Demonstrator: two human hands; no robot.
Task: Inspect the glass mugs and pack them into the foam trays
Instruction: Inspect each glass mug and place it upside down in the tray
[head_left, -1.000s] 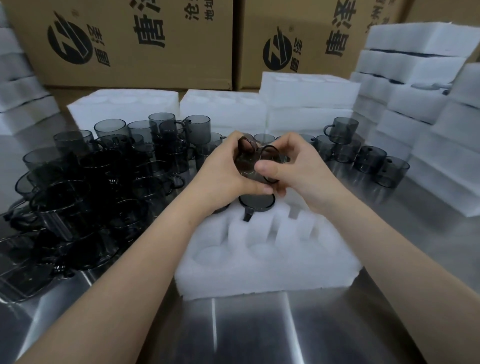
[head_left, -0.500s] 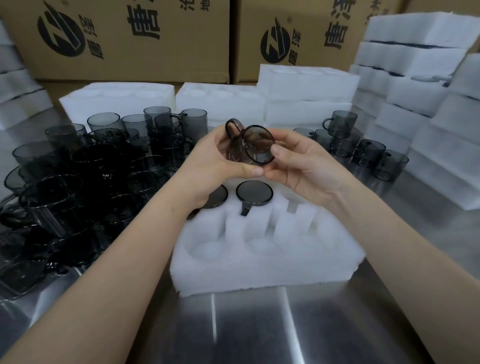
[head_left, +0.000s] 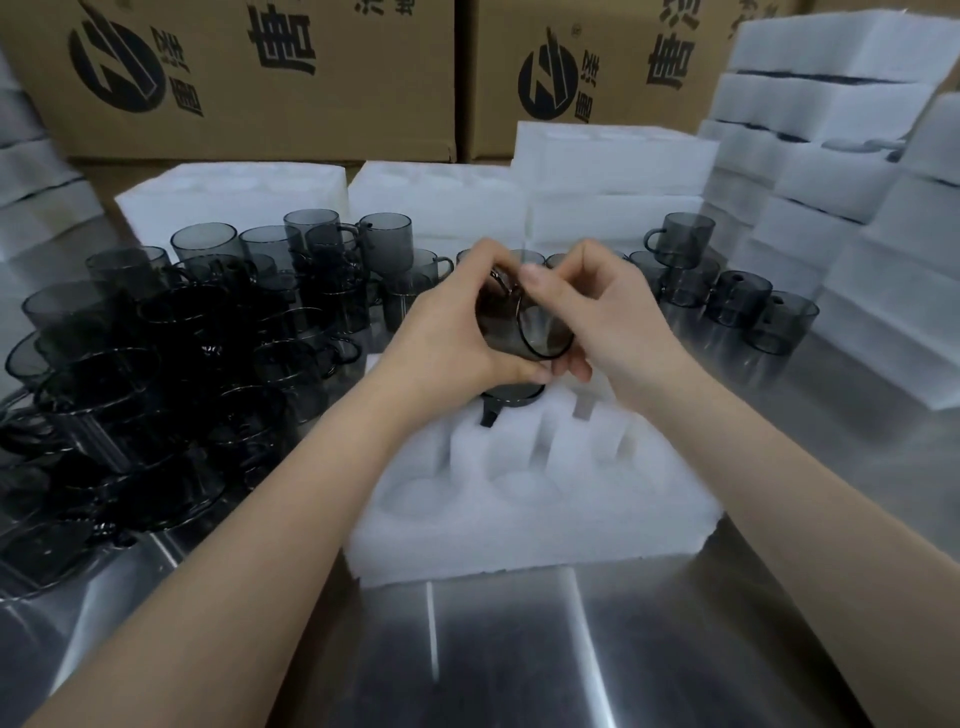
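A smoky grey glass mug (head_left: 522, 327) lies tilted on its side between my two hands, its rim turned toward me, above the far row of the white foam tray (head_left: 530, 519). My left hand (head_left: 447, 338) wraps its left side. From the right, my right hand (head_left: 597, 312) grips it, fingers at the handle and rim. One packed mug (head_left: 511, 397) sits in a far tray slot just under the held mug, partly hidden by my hands. The near tray slots hold nothing.
Many loose grey mugs (head_left: 171, 353) crowd the steel table (head_left: 519, 649) on the left. Several more mugs (head_left: 727, 296) stand at the right. Foam trays (head_left: 852, 182) are stacked at the right and along the back, in front of cardboard boxes (head_left: 260, 78).
The mug has been lowered from in front of me toward the tray and turned, its rim now facing me. Both hands kept hold of it.
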